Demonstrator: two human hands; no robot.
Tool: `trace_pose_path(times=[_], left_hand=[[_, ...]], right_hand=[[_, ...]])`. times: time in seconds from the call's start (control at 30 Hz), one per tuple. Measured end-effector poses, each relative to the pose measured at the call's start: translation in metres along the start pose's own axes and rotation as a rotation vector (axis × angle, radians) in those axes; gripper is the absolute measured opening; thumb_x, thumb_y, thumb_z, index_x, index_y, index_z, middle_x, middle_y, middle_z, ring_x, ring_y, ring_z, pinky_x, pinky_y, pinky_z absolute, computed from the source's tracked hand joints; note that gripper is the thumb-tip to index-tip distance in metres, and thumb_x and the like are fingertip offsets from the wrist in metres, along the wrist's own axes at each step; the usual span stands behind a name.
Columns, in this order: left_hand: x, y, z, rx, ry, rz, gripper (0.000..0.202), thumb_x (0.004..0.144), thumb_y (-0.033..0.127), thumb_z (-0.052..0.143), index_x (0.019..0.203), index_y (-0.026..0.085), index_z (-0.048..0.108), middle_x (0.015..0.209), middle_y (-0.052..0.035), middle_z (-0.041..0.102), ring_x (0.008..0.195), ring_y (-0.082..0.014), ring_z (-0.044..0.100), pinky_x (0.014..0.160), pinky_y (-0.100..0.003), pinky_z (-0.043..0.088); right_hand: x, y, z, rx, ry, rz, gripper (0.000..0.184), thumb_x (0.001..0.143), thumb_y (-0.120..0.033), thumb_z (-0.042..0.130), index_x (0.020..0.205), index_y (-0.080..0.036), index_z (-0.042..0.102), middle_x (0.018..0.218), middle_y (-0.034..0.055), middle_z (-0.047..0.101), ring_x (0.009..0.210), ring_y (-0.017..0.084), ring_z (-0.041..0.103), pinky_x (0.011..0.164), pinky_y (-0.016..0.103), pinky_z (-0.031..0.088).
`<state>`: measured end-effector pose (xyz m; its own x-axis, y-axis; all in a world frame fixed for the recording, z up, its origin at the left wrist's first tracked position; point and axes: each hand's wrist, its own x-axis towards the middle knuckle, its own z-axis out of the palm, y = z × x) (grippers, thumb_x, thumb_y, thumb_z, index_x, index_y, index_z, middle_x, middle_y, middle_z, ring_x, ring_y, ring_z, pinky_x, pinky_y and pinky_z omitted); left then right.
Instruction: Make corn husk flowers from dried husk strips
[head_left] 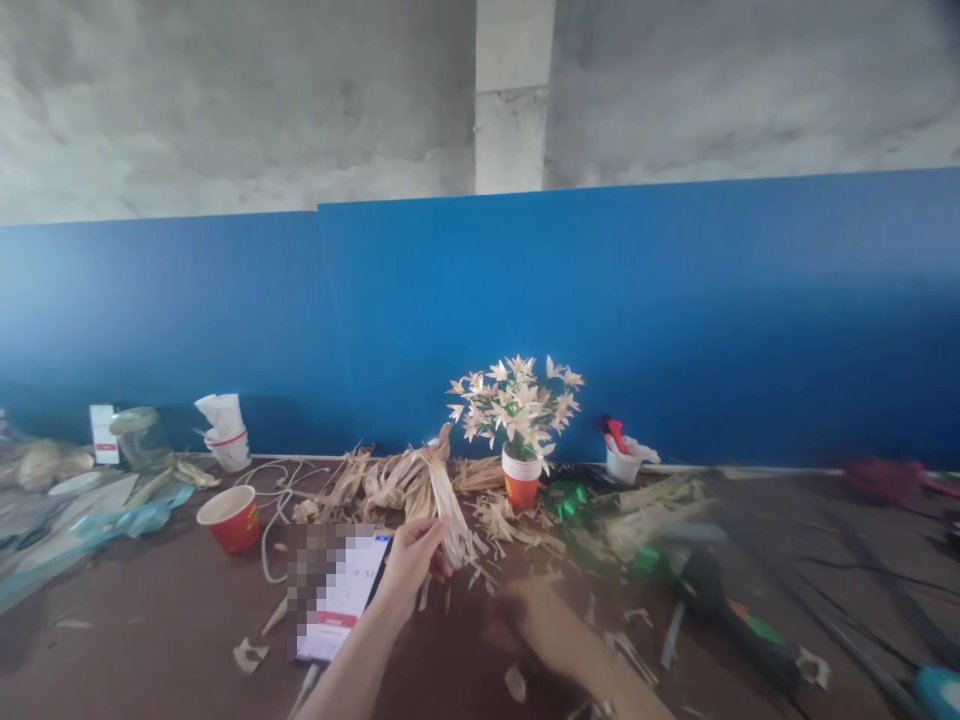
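Note:
My left hand (417,560) is closed in a pinch beside a pile of dry, pale corn husks (397,482). Whatever its fingertips hold, if anything, is too small to make out against the shredded husk strips (454,520) just behind them. My right hand (536,612) hovers over the brown table (442,660), smeared by motion, so its fingers cannot be read. Beyond both hands, a bunch of cream husk flowers (517,405) with green stems stands in a red and white paper cup (520,482).
Left of my left hand lies a lit phone (349,590), near a red paper cup (231,520) and white cable (266,540). A black and green tool (739,620) lies at right, by green ribbon (568,498). A blue partition (450,300) closes off the back.

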<state>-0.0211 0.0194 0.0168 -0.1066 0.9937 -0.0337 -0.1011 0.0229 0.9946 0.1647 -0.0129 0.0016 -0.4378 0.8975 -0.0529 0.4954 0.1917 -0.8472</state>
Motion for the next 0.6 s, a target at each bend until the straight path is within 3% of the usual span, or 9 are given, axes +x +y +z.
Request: trace_pose_path(times=[0.43,0.6], left_hand=[[-0.0041,0.0022,0.0026,-0.009,-0.039,-0.003,0.042,0.059,0.054,0.068,0.051,0.016,0.051,0.034,0.0057,0.046,0.029,-0.0069,0.044,0.030,-0.015,0.031],[-0.0049,0.0030,0.0031,0.010,-0.048,0.007,0.043,0.061,0.055,0.066,0.052,0.016,0.050,0.034,0.0055,0.046,0.029,-0.0062,0.043,0.031,-0.014,0.031]], right_hand=[[0.0003,-0.0001,0.0010,0.026,-0.002,0.016,0.013,0.064,-0.025,0.062,0.064,-0.013,0.069,0.053,0.0000,0.061,0.049,0.009,0.048,0.046,0.017,0.032],[0.0020,0.0033,0.0007,-0.039,0.002,0.000,0.013,0.065,-0.022,0.061,0.069,-0.014,0.070,0.058,0.0010,0.064,0.053,0.011,0.051,0.051,0.018,0.036]])
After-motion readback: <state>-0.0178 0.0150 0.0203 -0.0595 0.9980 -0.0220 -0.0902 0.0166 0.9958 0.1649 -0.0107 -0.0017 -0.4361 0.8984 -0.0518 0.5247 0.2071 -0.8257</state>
